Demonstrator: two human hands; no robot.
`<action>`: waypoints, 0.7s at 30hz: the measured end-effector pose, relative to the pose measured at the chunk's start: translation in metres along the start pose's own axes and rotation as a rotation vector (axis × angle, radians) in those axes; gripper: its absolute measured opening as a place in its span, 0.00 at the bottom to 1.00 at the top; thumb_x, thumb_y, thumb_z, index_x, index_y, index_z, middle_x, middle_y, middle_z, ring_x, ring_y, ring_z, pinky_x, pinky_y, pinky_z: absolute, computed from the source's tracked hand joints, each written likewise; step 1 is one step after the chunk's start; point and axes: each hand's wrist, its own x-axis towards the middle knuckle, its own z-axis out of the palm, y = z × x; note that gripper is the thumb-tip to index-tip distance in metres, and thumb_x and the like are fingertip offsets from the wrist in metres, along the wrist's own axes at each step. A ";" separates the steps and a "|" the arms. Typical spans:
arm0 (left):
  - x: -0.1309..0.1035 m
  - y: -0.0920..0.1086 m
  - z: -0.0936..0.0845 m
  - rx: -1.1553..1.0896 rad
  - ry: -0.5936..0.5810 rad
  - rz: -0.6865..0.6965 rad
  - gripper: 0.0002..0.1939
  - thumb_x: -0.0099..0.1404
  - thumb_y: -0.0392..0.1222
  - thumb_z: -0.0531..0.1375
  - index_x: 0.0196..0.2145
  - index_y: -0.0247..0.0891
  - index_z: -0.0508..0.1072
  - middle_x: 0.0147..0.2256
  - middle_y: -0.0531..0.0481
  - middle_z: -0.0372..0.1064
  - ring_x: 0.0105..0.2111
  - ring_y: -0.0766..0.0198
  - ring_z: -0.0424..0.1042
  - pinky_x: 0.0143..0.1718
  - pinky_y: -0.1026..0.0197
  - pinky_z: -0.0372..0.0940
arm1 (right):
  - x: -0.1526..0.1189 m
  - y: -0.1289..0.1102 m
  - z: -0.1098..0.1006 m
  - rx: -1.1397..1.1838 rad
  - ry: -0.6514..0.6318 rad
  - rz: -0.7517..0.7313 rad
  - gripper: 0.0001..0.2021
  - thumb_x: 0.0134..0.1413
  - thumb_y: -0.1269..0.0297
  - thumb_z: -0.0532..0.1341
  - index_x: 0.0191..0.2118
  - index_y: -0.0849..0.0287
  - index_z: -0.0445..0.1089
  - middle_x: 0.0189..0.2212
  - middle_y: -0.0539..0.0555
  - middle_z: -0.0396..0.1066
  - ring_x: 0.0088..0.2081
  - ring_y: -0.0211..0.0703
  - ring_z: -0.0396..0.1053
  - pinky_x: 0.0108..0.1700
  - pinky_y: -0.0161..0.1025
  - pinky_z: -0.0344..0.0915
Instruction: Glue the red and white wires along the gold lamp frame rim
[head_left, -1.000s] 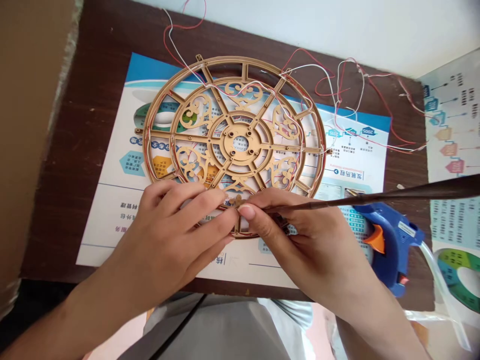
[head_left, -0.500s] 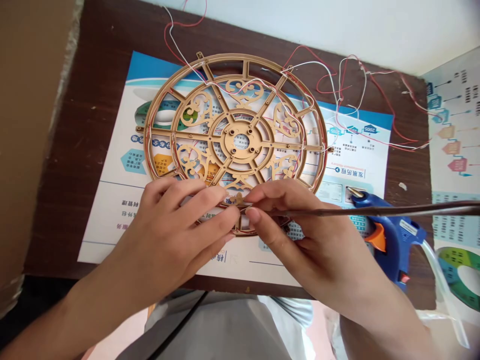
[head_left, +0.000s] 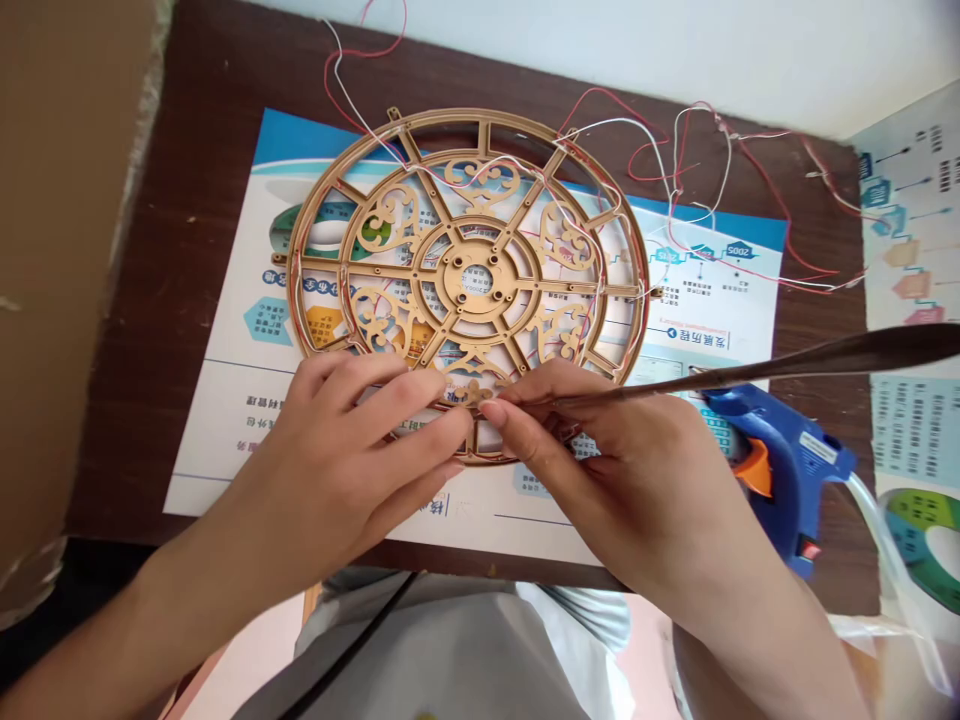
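A gold, wheel-shaped openwork frame (head_left: pixel 484 232) with scroll ornaments lies on a printed sheet, thin red and white wires running along its rings. My left hand (head_left: pixel 367 425) is closed over the near left part of the rim, fingertips beside the wires; its thumb is hidden. Just to the right, my right hand (head_left: pixel 600 440) pinches a long, thin dark brown tool (head_left: pixel 787 365), flat and wider at its far end. The tool's tip meets the near rim close to my left fingertips, where the exact contact is hidden.
A blue glue gun (head_left: pixel 799 470) with an orange trigger lies right of my right hand. Loose red and white wires (head_left: pixel 675 180) trail across the back right of the dark table (head_left: pixel 112 400). A cardboard-coloured panel (head_left: pixel 67 250) stands at left, a white wall behind.
The tool's wide end has swung upward and more of it shows at right. My right hand has tilted slightly with it. My left hand stays on the rim.
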 end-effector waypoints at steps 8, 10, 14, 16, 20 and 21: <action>0.005 0.000 -0.001 0.018 -0.040 -0.007 0.10 0.84 0.46 0.59 0.56 0.42 0.75 0.53 0.44 0.77 0.54 0.48 0.71 0.53 0.45 0.63 | -0.005 0.008 -0.001 0.068 -0.050 -0.050 0.13 0.82 0.61 0.61 0.40 0.56 0.74 0.37 0.48 0.78 0.36 0.36 0.76 0.40 0.34 0.68; 0.005 -0.001 -0.001 0.014 -0.047 0.000 0.12 0.84 0.48 0.59 0.57 0.43 0.75 0.53 0.44 0.77 0.53 0.48 0.72 0.53 0.44 0.63 | -0.005 0.010 -0.001 0.104 -0.060 -0.054 0.13 0.81 0.60 0.62 0.39 0.56 0.74 0.38 0.49 0.79 0.38 0.37 0.77 0.41 0.34 0.69; 0.005 -0.002 -0.003 0.023 -0.049 0.002 0.12 0.85 0.50 0.57 0.57 0.46 0.75 0.53 0.46 0.78 0.53 0.49 0.73 0.53 0.45 0.63 | -0.001 0.007 -0.001 0.118 0.041 -0.063 0.13 0.80 0.64 0.63 0.36 0.56 0.75 0.34 0.47 0.78 0.34 0.36 0.77 0.36 0.33 0.69; 0.006 -0.002 -0.003 0.023 -0.050 -0.001 0.11 0.85 0.50 0.58 0.58 0.46 0.74 0.53 0.46 0.78 0.53 0.49 0.73 0.53 0.45 0.63 | 0.000 0.003 -0.001 0.122 0.122 -0.040 0.16 0.79 0.65 0.64 0.33 0.55 0.74 0.33 0.47 0.78 0.31 0.34 0.76 0.33 0.33 0.69; 0.005 -0.003 -0.003 0.006 -0.069 -0.004 0.10 0.84 0.48 0.60 0.58 0.46 0.73 0.55 0.45 0.77 0.54 0.49 0.72 0.54 0.44 0.62 | -0.004 0.002 -0.004 0.102 0.248 -0.016 0.09 0.78 0.65 0.65 0.39 0.53 0.75 0.37 0.49 0.81 0.33 0.39 0.77 0.35 0.37 0.72; 0.005 -0.004 -0.003 0.001 -0.074 -0.004 0.10 0.84 0.48 0.60 0.57 0.46 0.73 0.55 0.45 0.77 0.54 0.48 0.71 0.55 0.44 0.62 | -0.006 0.004 -0.005 0.088 0.231 -0.043 0.06 0.79 0.65 0.64 0.44 0.52 0.76 0.39 0.51 0.81 0.36 0.41 0.79 0.38 0.39 0.74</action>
